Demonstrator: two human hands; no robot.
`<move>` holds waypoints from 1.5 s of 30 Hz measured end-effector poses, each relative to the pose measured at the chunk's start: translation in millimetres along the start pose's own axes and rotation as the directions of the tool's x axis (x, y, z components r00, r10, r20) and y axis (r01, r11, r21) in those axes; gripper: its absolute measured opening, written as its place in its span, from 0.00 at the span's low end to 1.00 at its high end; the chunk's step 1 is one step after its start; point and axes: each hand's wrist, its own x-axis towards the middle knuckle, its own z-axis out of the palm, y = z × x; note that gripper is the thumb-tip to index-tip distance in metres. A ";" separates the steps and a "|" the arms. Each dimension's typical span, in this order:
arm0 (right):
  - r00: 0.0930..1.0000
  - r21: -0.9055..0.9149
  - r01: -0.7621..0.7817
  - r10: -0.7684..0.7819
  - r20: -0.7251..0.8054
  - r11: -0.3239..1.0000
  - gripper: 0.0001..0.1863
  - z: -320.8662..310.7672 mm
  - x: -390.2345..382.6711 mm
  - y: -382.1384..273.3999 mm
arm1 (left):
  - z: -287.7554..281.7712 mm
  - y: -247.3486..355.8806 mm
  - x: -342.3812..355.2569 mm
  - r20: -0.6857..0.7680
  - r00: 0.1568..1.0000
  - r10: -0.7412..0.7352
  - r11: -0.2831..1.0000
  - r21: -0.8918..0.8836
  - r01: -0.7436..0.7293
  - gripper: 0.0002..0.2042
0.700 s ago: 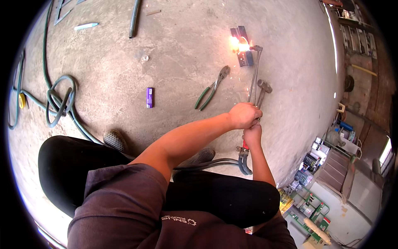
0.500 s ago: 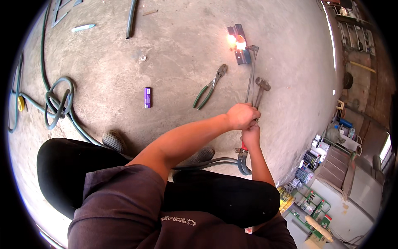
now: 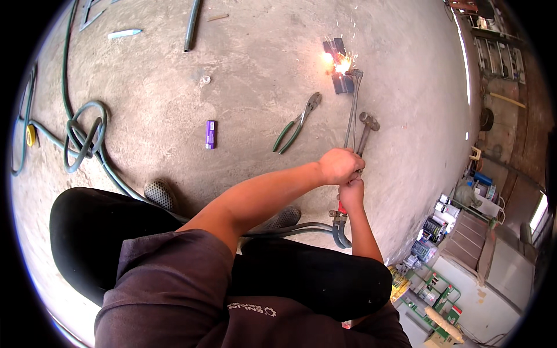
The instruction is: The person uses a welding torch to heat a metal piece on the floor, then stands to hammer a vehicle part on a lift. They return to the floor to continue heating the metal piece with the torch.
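Note:
My left hand is closed around the front of a cutting torch. Just behind it, my right hand grips the same torch near its red part, where the hoses join. The long tubes reach away from me to an angled head. Beside that head lies a dark steel piece, lit by a bright orange-white glow with sparks flying off. The glare hides the middle of the steel. A hammer rests on the floor just right of the tubes, its handle end hidden by my hands.
Green-handled pliers and a purple box lie on the concrete. A dark tube is farther off, near a light-blue marker. Coiled hoses run along the left. Shelved goods and a green rack stand right.
Sparks now spray up from the steel, where before there was mainly a bright glow. My view has shifted slightly; both hands keep their grip on the torch.

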 end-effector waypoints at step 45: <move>0.997 -0.076 0.069 -0.067 0.028 0.995 0.08 -5.1 -2.1 -0.7 | -5.1 8.1 -0.2 0.004 1.000 -0.009 1.000 -0.010 0.009 0.10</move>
